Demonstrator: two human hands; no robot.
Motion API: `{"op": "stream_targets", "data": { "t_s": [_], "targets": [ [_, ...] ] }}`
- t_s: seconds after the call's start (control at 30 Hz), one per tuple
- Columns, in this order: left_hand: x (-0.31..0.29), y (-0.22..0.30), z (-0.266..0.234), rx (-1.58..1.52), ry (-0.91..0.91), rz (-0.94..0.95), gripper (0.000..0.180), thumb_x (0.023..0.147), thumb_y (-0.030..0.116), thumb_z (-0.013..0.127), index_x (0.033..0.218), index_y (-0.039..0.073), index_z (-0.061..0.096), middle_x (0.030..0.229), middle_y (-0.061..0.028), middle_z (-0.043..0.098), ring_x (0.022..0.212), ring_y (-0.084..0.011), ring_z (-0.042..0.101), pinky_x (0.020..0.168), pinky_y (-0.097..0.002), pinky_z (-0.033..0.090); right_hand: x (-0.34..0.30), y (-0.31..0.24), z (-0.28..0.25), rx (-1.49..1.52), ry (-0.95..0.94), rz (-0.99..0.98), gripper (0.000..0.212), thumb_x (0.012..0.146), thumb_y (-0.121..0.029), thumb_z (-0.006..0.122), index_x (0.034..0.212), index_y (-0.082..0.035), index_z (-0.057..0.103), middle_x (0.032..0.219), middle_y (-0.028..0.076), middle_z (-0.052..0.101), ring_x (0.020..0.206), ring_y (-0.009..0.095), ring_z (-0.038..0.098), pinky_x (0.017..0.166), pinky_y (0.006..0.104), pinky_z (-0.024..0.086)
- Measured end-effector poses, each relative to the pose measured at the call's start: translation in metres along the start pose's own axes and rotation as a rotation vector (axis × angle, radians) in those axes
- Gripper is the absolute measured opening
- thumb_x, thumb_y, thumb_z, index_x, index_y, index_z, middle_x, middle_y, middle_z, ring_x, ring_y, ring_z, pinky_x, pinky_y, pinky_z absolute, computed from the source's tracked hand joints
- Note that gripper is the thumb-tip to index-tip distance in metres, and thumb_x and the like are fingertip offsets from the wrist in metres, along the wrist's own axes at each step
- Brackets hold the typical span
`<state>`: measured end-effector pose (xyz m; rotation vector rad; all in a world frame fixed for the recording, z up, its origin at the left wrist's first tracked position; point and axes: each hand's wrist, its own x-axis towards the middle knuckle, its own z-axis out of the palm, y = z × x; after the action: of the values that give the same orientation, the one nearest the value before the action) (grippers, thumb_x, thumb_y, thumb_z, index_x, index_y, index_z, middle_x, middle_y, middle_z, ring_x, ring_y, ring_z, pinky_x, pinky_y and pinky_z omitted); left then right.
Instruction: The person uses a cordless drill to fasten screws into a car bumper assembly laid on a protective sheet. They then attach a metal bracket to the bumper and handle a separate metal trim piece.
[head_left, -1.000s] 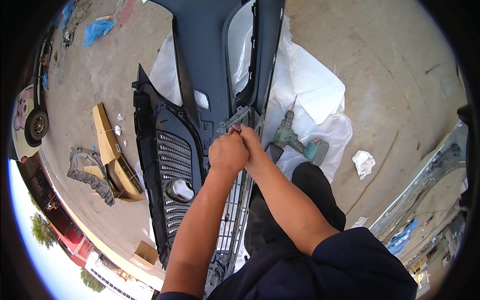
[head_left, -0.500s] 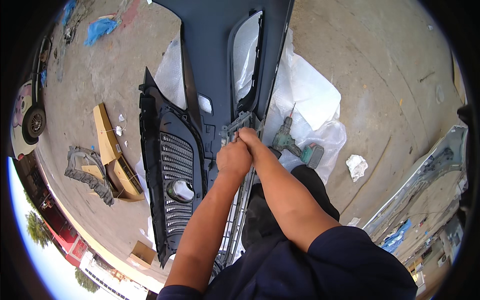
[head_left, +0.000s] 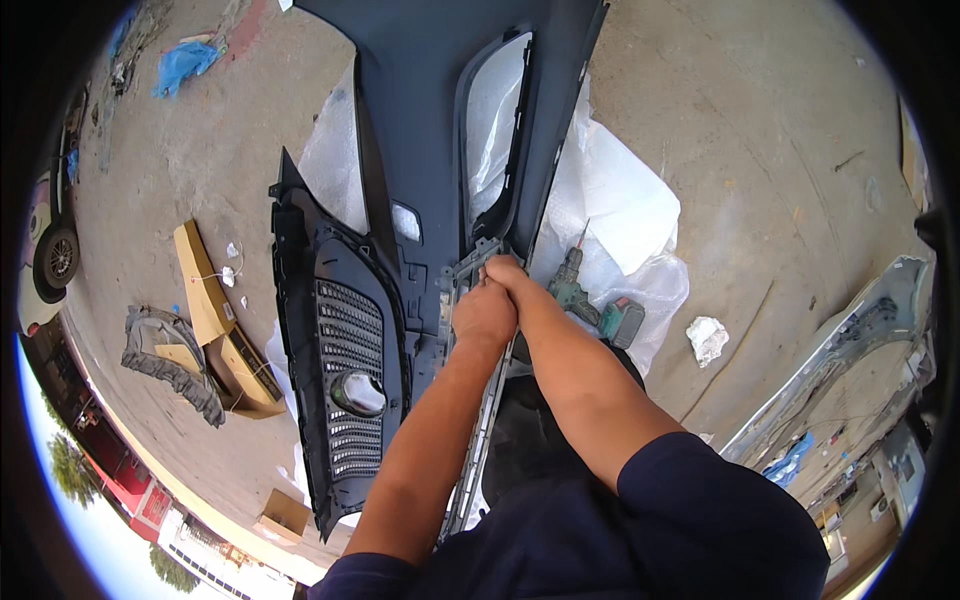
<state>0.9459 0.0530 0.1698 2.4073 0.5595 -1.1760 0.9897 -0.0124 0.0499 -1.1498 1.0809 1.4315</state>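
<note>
Closely bunched, the left hand and the right hand touch each other, fingers curled in over the grey bracket. Their undersides are hidden, so I cannot tell whether anything is pinched inside. The bracket shows just beyond the knuckles, against the dark bumper, which stretches away ahead of the grip. To the left of the grip is the slatted grille, with a round inset in it. Just right of the grip, the drill lies on bubble wrap, its bit pointing away from the person. A white sheet spreads beyond the drill, and a crumpled white wad sits farther right on the concrete. Well left of the grip rest an opened carton and a ragged grey arch.
</note>
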Motion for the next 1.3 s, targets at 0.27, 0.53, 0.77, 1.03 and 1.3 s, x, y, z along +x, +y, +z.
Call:
{"op": "stream_targets", "data": {
  "t_s": [0.27,0.53,0.77,1.03,1.3],
  "targets": [
    [0.004,0.018,-0.014,0.116,-0.132,0.035,0.043,0.103,0.018,0.057,0.141,0.003,0.069,0.117,-0.0225,0.081,0.107,-0.042,0.08,0.094,-0.0546,0.063,0.037,0.018,-0.016,0.233,-0.015,-0.109,0.02,0.105,-0.015,0.058,0.09,-0.004,0.065,0.068,0.006,0.058,0.059,0.023,0.059,0.058,0.0391,0.052],
    [-0.005,-0.001,0.002,-0.042,0.227,0.071,0.038,0.104,0.022,0.061,0.132,0.002,0.078,0.117,-0.024,0.081,0.105,-0.0406,0.08,0.093,-0.0513,0.064,0.017,0.037,-0.009,0.371,-0.218,-0.362,0.024,0.108,-0.031,0.056,0.096,-0.013,0.068,0.081,0.001,0.069,0.07,0.019,0.064,0.067,0.0391,0.051],
    [-0.021,-0.065,0.008,-0.902,0.504,-0.104,0.036,0.113,0.024,0.054,0.126,-0.001,0.076,0.099,-0.0227,0.081,0.089,-0.032,0.081,0.085,-0.0435,0.062,-0.063,0.061,0.004,0.688,-0.204,-0.323,0.029,0.117,-0.035,0.052,0.116,-0.007,0.056,0.101,0.01,0.063,0.09,0.027,0.069,0.079,0.0455,0.06],
    [0.114,-0.058,0.135,-0.499,1.251,-0.1,0.039,0.108,0.022,0.061,0.142,0.003,0.067,0.148,-0.0196,0.061,0.137,-0.0434,0.053,0.116,-0.0554,0.044,-0.105,0.079,0.026,0.675,-0.287,-0.319,0.023,0.118,-0.03,0.05,0.107,-0.011,0.057,0.078,0.002,0.056,0.066,0.019,0.057,0.063,0.0373,0.052],
    [0.127,-0.027,0.136,-0.413,1.21,-0.235,0.04,0.108,0.023,0.06,0.143,0.005,0.065,0.15,-0.0173,0.06,0.139,-0.0428,0.053,0.117,-0.0584,0.042,-0.097,0.063,0.017,0.721,-0.209,-0.24,0.024,0.118,-0.033,0.051,0.108,-0.012,0.057,0.075,-0.002,0.052,0.065,0.013,0.054,0.06,0.0309,0.048]
  ]
}}
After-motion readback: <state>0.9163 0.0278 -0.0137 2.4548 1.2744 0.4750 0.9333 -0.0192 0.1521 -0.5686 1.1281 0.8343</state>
